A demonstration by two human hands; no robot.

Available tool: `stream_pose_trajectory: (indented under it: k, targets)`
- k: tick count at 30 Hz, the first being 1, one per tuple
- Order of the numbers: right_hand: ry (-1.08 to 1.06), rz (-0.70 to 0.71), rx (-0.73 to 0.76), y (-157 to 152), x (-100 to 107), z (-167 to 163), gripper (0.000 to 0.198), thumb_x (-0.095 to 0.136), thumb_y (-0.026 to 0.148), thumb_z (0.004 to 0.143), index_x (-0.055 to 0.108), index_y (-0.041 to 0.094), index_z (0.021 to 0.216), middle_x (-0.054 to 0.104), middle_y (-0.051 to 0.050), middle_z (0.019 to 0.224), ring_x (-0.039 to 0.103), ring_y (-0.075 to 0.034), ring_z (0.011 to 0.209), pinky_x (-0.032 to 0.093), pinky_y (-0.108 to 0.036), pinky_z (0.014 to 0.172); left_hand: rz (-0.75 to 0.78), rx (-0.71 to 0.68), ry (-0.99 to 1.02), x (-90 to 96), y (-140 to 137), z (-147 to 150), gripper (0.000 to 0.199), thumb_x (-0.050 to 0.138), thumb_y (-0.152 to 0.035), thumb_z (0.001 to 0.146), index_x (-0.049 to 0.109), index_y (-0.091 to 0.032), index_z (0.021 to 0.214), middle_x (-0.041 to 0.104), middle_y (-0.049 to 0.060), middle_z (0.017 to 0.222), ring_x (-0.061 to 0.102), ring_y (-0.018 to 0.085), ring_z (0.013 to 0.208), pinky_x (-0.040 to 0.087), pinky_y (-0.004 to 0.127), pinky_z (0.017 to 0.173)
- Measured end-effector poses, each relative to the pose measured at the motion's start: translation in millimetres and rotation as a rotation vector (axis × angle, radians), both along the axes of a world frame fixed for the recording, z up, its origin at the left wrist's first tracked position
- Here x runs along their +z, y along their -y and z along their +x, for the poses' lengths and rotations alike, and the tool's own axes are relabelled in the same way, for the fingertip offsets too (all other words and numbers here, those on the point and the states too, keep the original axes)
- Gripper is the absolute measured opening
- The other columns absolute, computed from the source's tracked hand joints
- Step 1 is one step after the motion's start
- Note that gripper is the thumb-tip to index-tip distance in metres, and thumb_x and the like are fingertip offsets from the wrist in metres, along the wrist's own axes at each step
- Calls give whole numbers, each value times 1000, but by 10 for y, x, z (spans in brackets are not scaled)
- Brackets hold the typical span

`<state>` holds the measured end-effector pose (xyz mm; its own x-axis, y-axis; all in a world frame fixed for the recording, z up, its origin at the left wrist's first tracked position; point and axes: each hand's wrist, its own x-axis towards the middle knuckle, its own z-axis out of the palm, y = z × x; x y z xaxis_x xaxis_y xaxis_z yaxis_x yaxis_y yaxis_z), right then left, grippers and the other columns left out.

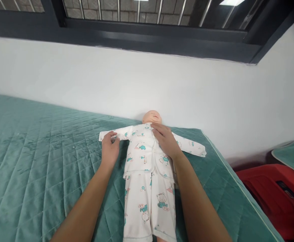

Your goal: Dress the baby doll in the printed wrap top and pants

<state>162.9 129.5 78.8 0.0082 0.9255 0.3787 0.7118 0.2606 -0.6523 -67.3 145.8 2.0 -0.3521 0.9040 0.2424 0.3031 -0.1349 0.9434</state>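
1. We have a bald, pale-pink doll (151, 116) face up on a green quilted bedspread (48, 154), head near the white wall (91, 80).
2. Left hand (110, 149) is at the white printed-cloth sleeve (124, 133) on picture left, fingers curled; we can't tell whether they grip.
3. Right hand (167, 140) lies over the upper chest, fingers extended and loosely open; undersides hidden from us.
4. Risk, our judgement: a hard sleeve pull could twist the doll or drag the white, teal-printed cloth top (140, 158) sideways; too little pressure on the chest would cause it.
5. Also: the front edges part near the hem, so tugging could spread them further.
6. Pushing headward could bump the head on the wall.
7. Containers: we see no open one. Matching white trousers (137, 198) and top enclose the doll. Red moulded-plastic object (270, 191) beside the bed: case or seat, we can't tell; contents not visible.
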Motion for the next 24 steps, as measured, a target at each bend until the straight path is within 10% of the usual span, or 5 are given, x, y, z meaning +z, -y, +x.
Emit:
stream_pose_trajectory:
  k: [7,16,24]
  targets:
    - [24,-2,90,79,-123,57,54,35,45,98,49,19,143,41,-5,154,32,-21,145,22,-41,123,193,-23,-381,-65,78,38,24,52,-22,86,66,-19,106,57,12,135,32,32,143,25,53,121]
    - [120,26,147,774,-293,-9,63,29,51,101,29,19,155,21,-3,163,9,-21,152,13,-44,125,184,-450,-12,87,568,321,37,49,-36,94,62,-23,127,49,6,149,41,21,141,26,43,123]
    - [114,-46,221,1689,-418,-150,54,36,45,102,30,32,153,26,0,161,7,-23,152,10,-56,122,198,-605,-216,136,1265,186,29,50,-39,94,74,-26,107,43,3,153,28,23,148,21,48,124]
